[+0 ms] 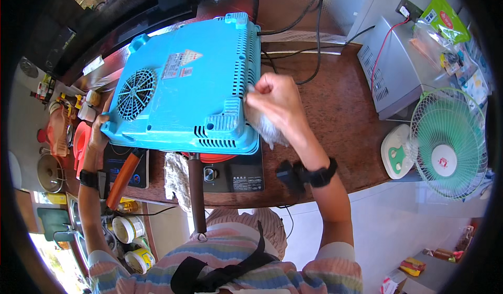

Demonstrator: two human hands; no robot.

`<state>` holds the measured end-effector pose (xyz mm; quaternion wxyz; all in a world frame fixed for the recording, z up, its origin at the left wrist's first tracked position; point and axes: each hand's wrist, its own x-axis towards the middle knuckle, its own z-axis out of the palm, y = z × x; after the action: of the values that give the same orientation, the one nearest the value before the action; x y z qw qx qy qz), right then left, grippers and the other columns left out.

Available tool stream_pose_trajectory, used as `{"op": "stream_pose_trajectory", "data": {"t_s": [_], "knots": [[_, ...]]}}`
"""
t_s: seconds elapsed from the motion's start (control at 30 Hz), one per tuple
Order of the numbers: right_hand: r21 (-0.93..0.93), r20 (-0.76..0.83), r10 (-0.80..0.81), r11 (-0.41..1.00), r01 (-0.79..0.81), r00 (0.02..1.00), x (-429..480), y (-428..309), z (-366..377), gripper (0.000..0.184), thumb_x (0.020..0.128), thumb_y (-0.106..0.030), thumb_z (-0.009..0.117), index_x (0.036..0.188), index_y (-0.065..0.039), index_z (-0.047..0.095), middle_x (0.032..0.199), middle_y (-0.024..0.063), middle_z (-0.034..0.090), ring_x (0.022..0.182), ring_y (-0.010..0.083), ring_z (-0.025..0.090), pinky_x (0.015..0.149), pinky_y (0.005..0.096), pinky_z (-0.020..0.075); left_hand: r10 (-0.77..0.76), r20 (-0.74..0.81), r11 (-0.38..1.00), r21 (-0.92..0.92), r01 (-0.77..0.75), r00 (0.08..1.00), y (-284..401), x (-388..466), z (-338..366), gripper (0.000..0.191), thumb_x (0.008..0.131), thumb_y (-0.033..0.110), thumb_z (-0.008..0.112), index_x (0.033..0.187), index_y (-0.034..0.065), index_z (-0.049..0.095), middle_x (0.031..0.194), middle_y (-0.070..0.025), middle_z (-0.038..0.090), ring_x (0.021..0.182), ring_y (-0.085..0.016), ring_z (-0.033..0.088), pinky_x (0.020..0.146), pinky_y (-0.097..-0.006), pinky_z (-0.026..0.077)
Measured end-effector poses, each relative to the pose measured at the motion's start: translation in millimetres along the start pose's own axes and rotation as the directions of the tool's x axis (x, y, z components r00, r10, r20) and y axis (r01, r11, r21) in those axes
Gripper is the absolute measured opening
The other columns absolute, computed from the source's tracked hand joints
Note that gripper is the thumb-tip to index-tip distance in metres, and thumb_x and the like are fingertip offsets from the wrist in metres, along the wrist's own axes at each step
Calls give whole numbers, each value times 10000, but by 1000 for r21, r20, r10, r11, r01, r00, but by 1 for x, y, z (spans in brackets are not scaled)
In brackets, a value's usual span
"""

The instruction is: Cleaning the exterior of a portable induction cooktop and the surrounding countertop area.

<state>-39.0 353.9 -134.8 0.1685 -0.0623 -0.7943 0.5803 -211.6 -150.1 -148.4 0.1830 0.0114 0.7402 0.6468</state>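
Observation:
A blue plastic induction cooker (177,109) is held up with its underside towards me, showing a round fan grille, corner feet and vent slots. At its lower left corner my left hand (99,133) grips the edge, most of the fingers hidden behind it. My right hand (277,101) is closed around a crumpled greyish-white cloth (271,131) and presses it along the slotted right side. Below the cooker, a pan's dark handle (197,195) and an orange-brown handle (125,179) stick out towards me.
Beneath lie a black cooktop with a knob (235,178), another black cooktop (143,172) and a white rag (177,178) on the brown wooden counter (330,136). Black cables (320,26) loop behind. On the right stand a grey metal appliance (404,70) and a green fan (448,136).

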Motion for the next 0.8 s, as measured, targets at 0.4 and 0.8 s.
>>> {"op": "stream_pose_trajectory", "data": {"t_s": [0.4,0.8], "knots": [[6,14,26,1000,-27,1000,2,4,-2,287,578,-252,679,630,22,612,581,168,601,534,213,590,538,307,468,134,9,991,24,-134,991,21,-14,44,737,722,369,542,1367,100,310,1180,-67,510,996,-186,506,868,-315,403],[-55,28,29,998,-27,999,48,13,-9,311,544,-285,699,626,6,626,579,151,608,545,192,600,530,308,470,45,43,999,1,-46,998,5,-1,7,745,709,386,552,1350,84,325,1197,-79,501,1020,-204,496,885,-328,389]]}}
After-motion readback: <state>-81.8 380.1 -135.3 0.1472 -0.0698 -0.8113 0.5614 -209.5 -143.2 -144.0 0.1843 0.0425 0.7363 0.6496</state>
